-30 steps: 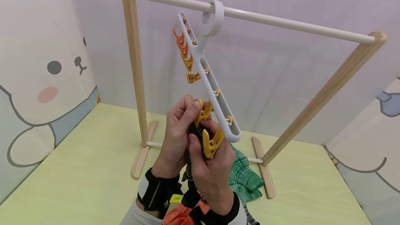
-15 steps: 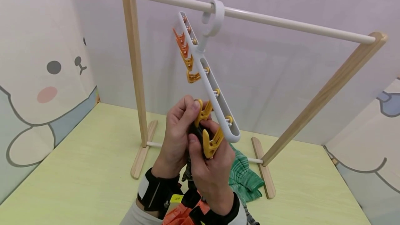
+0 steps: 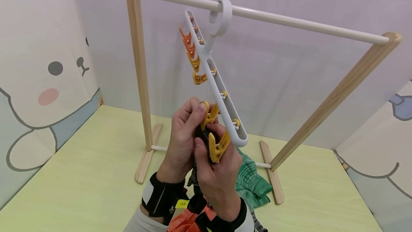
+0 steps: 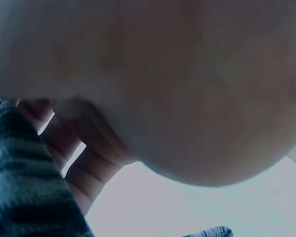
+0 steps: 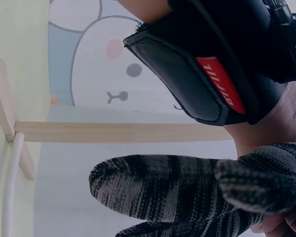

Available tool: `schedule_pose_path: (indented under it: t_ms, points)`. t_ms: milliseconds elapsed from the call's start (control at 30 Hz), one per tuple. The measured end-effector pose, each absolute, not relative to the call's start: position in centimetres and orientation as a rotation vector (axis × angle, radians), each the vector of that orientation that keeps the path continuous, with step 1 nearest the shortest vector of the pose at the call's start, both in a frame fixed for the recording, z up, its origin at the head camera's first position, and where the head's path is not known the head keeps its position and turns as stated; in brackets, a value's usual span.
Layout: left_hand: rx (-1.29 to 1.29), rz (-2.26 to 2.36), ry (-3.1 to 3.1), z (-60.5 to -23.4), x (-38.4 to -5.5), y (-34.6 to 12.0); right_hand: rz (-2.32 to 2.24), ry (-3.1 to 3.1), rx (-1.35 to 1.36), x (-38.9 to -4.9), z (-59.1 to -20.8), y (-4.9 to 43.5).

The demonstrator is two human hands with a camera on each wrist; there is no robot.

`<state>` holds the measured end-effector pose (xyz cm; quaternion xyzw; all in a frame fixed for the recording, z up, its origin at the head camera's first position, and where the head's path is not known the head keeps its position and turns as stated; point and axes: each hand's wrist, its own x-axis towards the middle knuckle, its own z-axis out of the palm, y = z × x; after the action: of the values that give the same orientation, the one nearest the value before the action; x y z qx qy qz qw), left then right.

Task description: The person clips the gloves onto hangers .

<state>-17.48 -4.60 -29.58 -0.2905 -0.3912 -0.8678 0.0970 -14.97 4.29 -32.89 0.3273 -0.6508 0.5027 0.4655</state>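
My left hand point(image 3: 183, 131) pinches a yellow clothespin point(image 3: 210, 115), thumb on its upper end, at the near half of a pale grey clip hanger point(image 3: 222, 99). My right hand point(image 3: 222, 174) grips the black cuff of a sock point(image 3: 203, 133) just below that clothespin. A second yellow clothespin point(image 3: 219, 148) sits against the right fingers, at the near end of the hanger. In the right wrist view, black-and-grey striped socks point(image 5: 153, 187) hang beneath the hands. Striped knit fabric point(image 4: 29, 173) also shows beside the left fingers in the left wrist view.
The hanger's hook point(image 3: 223, 17) hangs over the white rod point(image 3: 289, 20) of a wooden rack point(image 3: 138, 63). Orange and yellow clothespins point(image 3: 190, 47) dangle from its far half. A green striped sock point(image 3: 252, 182) lies on the table point(image 3: 96, 174). Orange fabric point(image 3: 186, 221) lies below the wrists.
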Motion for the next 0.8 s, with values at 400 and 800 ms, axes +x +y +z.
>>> schedule_pose_path:
  t_ms: [400,800]
  points:
    - [-0.897,-2.560,-1.138,-29.64,-17.59,-4.54,1.258,-1.625,0.797,-14.76,-33.14,4.27]
    - [-0.901,-2.588,-1.106,-29.62,-17.65,-4.53,1.253,-1.625,0.800,-14.82,-33.09,4.21]
